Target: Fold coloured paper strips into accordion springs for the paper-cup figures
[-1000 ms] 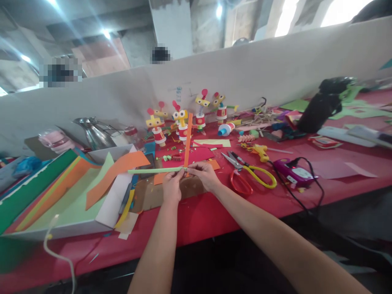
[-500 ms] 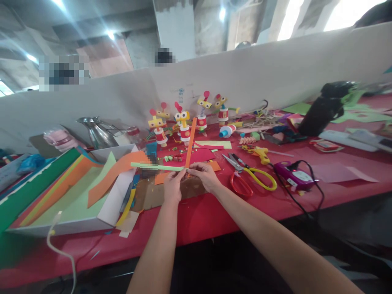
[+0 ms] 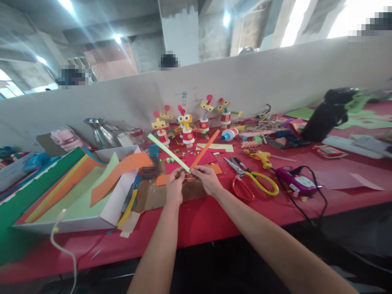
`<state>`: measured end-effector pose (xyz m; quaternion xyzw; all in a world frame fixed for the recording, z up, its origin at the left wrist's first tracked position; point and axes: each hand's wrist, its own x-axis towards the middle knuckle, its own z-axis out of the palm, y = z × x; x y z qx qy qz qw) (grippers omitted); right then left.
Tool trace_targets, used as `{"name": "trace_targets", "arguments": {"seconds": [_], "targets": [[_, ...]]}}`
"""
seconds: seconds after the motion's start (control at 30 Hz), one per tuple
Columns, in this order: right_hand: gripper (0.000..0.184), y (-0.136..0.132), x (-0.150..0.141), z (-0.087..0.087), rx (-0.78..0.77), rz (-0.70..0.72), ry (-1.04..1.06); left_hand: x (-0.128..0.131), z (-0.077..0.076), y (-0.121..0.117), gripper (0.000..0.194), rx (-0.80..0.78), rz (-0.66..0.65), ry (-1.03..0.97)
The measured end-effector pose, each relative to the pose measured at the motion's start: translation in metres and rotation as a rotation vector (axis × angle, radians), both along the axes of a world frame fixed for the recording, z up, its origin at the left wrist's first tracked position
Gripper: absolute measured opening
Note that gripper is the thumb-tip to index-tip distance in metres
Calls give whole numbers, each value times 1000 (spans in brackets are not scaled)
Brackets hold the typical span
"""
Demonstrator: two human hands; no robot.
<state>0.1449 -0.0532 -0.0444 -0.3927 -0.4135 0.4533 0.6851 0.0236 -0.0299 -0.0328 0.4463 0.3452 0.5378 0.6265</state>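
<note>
My left hand [image 3: 174, 185] and my right hand [image 3: 208, 179] meet over the red table [image 3: 214, 216], both pinching the joined ends of two paper strips. A light green strip [image 3: 168, 152] rises up and to the left from the pinch. An orange strip [image 3: 206, 148] rises up and to the right, so the two form a V. Under my hands lies a brown cardboard piece [image 3: 153, 196]. Scissors [image 3: 248, 181] with red and yellow handles lie just right of my right hand.
A white box [image 3: 113, 206] of coloured paper sheets sits at the left. Several small paper figures [image 3: 186, 128] stand by the white partition [image 3: 245, 81]. A purple device with a black cord [image 3: 295, 181], a yellow glue gun [image 3: 260, 155], a glue bottle [image 3: 228, 134] and a black bag [image 3: 326, 116] lie to the right.
The green strip has swung from level to slanting up-left, and the orange strip from upright to slanting up-right. Both hands stay pinched at the joint.
</note>
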Motion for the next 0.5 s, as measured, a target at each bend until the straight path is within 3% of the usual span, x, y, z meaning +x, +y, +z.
{"name": "trace_targets", "arguments": {"seconds": [0.13,0.5], "targets": [[26,1,-1,-2,7,-36,18,2,-1,-3,35,-8,-50,64],[25,-2,-7,-2,27,-50,14,1,-5,0,27,21,40,86]]}}
